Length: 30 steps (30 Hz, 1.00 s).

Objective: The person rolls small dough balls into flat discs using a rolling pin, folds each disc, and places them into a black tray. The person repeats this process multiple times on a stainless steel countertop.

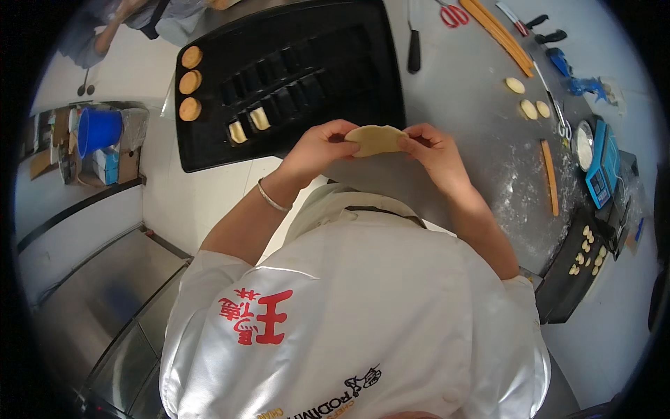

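A flat, oval sheet of pale dough (378, 140) is stretched between my hands, above the front edge of the steel worktable (450, 105). My left hand (327, 140) pinches its left end between thumb and fingers. The right end is gripped the same way by my right hand (430, 149). Just beyond them lies a large black baking tray (356, 63). It carries small dark rectangular moulds (285, 102) in two rows. Pale dough (237, 132) lines the nearest left mould, and another dough piece (259, 119) sits in the mould beside it. Three round golden pastries (190, 82) stand along the tray's left side.
Right of the tray lie a black-handled spatula (414, 50), red-handled scissors (454, 15) and wooden sticks (497, 36). Three dough pieces (528, 109), a wooden strip (549, 178), a flour bowl (583, 145) and a blue scale (602, 165) are farther right. Another person's arm (107, 36) shows upper left.
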Each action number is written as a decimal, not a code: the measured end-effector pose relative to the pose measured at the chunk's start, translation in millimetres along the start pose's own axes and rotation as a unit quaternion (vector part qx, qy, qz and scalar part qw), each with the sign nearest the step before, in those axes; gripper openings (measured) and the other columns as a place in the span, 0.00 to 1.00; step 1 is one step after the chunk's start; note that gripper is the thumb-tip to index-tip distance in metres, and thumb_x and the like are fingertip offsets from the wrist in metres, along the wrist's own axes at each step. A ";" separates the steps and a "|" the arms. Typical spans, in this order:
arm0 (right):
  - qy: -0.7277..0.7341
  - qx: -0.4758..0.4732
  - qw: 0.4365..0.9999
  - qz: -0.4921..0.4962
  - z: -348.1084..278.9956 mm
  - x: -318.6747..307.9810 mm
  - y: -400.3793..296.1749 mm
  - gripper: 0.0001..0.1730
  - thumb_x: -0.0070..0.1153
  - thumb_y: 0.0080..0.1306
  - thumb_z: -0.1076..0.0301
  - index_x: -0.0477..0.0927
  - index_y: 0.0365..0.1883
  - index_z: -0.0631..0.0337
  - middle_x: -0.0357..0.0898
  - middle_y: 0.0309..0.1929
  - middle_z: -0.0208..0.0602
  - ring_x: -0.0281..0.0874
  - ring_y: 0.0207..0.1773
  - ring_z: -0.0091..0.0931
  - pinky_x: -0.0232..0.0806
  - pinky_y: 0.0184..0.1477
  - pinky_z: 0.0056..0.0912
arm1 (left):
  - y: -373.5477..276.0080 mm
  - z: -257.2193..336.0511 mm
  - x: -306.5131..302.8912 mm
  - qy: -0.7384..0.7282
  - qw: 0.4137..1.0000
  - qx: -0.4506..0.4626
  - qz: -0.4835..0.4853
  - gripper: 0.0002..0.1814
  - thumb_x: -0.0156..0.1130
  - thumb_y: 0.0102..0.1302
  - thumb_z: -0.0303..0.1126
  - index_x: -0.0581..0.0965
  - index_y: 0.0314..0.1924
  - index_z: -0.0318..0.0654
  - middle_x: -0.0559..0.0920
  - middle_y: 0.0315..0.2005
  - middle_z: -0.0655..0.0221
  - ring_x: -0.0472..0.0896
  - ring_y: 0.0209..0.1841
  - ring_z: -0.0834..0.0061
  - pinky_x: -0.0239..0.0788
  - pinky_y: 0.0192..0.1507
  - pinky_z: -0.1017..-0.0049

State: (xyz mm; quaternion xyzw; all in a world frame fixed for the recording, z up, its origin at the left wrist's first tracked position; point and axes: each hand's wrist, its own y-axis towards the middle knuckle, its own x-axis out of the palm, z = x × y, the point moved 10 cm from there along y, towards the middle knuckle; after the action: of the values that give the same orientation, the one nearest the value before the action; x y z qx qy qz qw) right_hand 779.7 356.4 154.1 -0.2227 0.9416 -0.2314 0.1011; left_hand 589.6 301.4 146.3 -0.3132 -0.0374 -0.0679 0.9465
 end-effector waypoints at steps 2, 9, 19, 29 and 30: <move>-0.032 0.047 0.998 -0.012 5.7 30.8 11.5 0.10 0.65 0.71 0.68 0.86 0.46 0.62 0.83 0.35 0.26 0.76 0.38 0.18 0.70 0.44 0.22 | -13.1 -12.0 -34.5 0.008 0.998 -0.024 0.050 0.17 0.68 0.65 0.27 0.80 0.54 0.34 0.84 0.41 0.68 0.81 0.45 0.77 0.75 0.49 0.76; -0.157 0.079 0.984 -0.025 14.2 95.3 61.6 0.11 0.67 0.69 0.70 0.83 0.48 0.64 0.84 0.38 0.30 0.81 0.42 0.20 0.76 0.46 0.23 | -34.0 -63.7 -109.4 -0.101 0.980 -0.052 0.163 0.14 0.69 0.66 0.27 0.80 0.51 0.35 0.84 0.41 0.68 0.80 0.43 0.77 0.74 0.46 0.75; -0.093 0.039 0.987 -0.124 -14.5 154.6 146.3 0.11 0.63 0.71 0.71 0.83 0.51 0.62 0.85 0.46 0.38 0.83 0.47 0.28 0.77 0.52 0.30 | -28.8 -51.1 -183.1 -0.142 0.951 -0.020 0.274 0.13 0.65 0.69 0.27 0.80 0.53 0.36 0.83 0.43 0.71 0.80 0.45 0.80 0.74 0.48 0.77; -0.286 -0.137 0.940 -0.122 -44.2 179.8 154.3 0.17 0.66 0.68 0.73 0.82 0.55 0.58 0.81 0.41 0.31 0.74 0.36 0.20 0.72 0.42 0.25 | -23.9 -25.1 -181.8 -0.049 0.967 -0.004 0.251 0.11 0.64 0.69 0.24 0.81 0.51 0.36 0.83 0.43 0.70 0.81 0.46 0.78 0.75 0.50 0.77; -0.284 -0.148 0.938 -0.131 -46.7 182.5 152.9 0.18 0.66 0.67 0.73 0.82 0.55 0.58 0.80 0.41 0.30 0.74 0.35 0.20 0.72 0.42 0.25 | -21.6 -20.2 -176.5 -0.037 0.972 0.012 0.230 0.11 0.64 0.69 0.24 0.81 0.51 0.36 0.82 0.43 0.70 0.81 0.46 0.78 0.75 0.50 0.77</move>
State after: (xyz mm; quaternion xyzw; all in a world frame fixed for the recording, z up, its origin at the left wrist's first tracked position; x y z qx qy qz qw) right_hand 548.3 411.1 105.4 -0.4125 0.8601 -0.0280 0.2987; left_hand 412.6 290.8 122.9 -0.3046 0.0000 0.1640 0.9383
